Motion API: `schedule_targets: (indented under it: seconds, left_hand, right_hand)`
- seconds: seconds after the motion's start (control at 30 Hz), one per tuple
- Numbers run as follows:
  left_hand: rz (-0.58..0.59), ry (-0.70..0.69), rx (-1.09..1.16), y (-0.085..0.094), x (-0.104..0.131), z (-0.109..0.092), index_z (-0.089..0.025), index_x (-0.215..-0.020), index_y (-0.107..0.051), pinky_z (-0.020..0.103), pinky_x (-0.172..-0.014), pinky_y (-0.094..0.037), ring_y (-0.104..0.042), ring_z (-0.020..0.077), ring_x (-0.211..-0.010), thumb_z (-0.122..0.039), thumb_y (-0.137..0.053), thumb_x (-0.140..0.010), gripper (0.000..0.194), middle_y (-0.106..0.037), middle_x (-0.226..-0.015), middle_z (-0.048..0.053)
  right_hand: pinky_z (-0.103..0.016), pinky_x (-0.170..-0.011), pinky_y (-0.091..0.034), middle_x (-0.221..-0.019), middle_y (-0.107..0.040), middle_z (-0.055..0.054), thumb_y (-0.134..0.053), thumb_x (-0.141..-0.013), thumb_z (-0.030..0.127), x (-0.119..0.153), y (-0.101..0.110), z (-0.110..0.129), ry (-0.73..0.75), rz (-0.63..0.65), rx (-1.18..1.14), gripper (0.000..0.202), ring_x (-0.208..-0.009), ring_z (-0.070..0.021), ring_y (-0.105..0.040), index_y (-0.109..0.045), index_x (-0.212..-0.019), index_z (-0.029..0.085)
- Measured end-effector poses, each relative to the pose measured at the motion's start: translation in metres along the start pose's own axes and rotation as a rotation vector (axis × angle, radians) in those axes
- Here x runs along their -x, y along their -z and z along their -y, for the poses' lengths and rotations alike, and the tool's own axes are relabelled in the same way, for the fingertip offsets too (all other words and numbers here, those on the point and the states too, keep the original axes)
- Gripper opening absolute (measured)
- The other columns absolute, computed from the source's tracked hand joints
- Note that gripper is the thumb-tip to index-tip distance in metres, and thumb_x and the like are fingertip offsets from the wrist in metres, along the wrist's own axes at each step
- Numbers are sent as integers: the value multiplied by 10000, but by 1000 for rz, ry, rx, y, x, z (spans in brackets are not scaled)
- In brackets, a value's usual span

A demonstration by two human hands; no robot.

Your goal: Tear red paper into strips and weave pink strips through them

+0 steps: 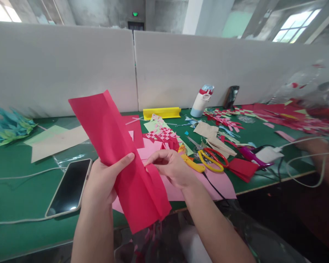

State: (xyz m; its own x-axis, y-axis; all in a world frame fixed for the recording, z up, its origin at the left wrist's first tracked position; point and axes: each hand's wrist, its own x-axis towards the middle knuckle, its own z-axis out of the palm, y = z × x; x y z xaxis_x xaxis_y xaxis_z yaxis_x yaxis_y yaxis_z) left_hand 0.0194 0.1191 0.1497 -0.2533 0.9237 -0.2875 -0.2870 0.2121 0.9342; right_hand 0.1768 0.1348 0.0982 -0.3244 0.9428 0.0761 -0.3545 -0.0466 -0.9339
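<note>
A long sheet of red paper, creased lengthwise, is held tilted above the front of the table. My left hand grips its left edge, the thumb lying on the front face and the fingers behind. With thumb and fingertips pinched together, my right hand holds the folded right edge of the same sheet. Beneath and behind the sheet lie pink paper and woven red-and-pink paper pieces. Close to my right hand are a yellow-handled tool with a black cord and scissors with yellow and red handles.
A phone with a white cable lies left on the green table. Blue-green paper leaves stand behind it. At the back are a yellow folded strip and a bottle. Another person's arm reaches in at right.
</note>
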Motion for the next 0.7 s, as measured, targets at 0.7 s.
schedule_targets:
  seconds: [0.7]
  left_hand:
    - [250,103,37,9,-9,3,-144,-851,-693,264,-551,-567,-695,234,-717,-301,-847,-537,383,-725,-845,89]
  right_hand:
    - [-211,-615,-526,-702,-680,24,-822,-593,248,-5,3,1,7,-120,-125,197,-633,-85,-624,-717,-752,195]
